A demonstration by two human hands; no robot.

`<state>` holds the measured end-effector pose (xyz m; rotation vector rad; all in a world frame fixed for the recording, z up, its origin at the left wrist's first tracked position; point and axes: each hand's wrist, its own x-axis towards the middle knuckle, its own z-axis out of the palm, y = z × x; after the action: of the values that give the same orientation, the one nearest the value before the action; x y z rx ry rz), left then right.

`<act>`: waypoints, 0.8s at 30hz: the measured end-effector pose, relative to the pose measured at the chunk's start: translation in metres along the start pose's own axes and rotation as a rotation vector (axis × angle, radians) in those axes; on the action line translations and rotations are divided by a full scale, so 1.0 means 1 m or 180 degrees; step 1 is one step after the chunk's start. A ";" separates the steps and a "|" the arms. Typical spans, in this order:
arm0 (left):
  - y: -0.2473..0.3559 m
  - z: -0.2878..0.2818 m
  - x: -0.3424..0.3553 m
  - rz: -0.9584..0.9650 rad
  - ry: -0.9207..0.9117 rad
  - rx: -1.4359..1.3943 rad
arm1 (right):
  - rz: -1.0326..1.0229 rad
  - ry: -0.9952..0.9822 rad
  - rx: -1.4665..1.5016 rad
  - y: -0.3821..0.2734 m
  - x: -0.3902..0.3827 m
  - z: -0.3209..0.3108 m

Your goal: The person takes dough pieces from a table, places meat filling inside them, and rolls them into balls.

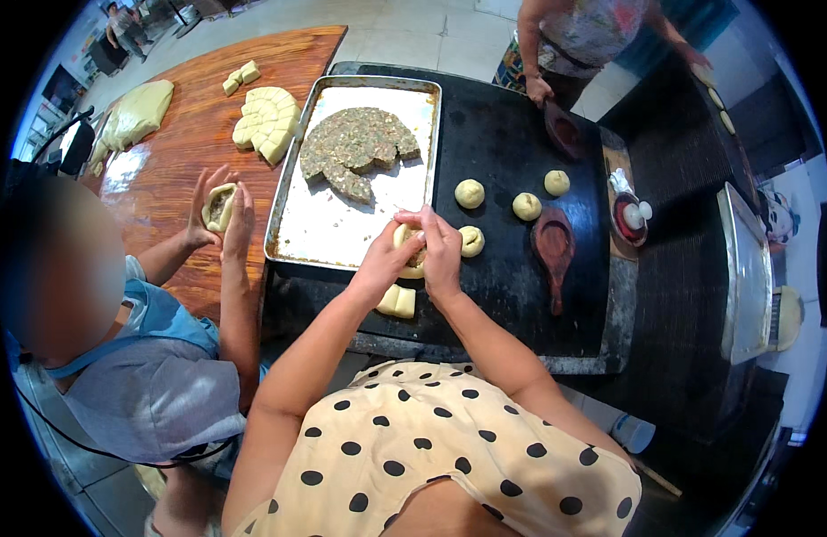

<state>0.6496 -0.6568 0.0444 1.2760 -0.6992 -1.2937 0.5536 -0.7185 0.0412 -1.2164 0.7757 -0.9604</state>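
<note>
Between my two hands I hold a round of dough (411, 259) cupped around a brownish filling, its rim partly raised. My left hand (386, 258) wraps its left side, and my right hand (440, 251) curls over the right side and top. Just below lie cut dough pieces (396, 302) on the dark worktop. A closed dough ball (471, 241) sits beside my right hand, with more dough balls (470, 193) further off. Beyond my hands, a metal tray (284, 254) carries a greenish, speckled slab of filling (355, 148) with a ragged cut edge.
At left, a co-worker's hands (218, 210) shape another filled dough cup over the wooden table (199, 98), where scored dough (268, 123) and a large dough mass (140, 115) lie. A wooden paddle-shaped mould (554, 255) rests right. Another person at the far side grips a similar mould (562, 130).
</note>
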 end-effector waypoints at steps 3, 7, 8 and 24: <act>0.010 -0.004 0.001 -0.0101 0.0070 0.0640 | -0.0118 0.0464 0.0198 0.000 -0.007 0.013; 0.006 0.008 -0.004 0.0354 0.1091 -0.1332 | -0.0263 0.0796 0.0440 -0.013 -0.009 0.030; -0.003 0.011 -0.007 0.0348 0.0954 -0.1636 | -0.0276 0.0764 0.0373 -0.014 -0.009 0.036; 0.000 -0.013 -0.030 -0.0711 -0.0014 -0.2224 | -0.1841 -0.0980 -0.1957 -0.005 -0.017 -0.011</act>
<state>0.6553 -0.6243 0.0488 0.7838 -0.0717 -1.5380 0.5358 -0.7073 0.0441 -2.1489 0.4824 -0.9825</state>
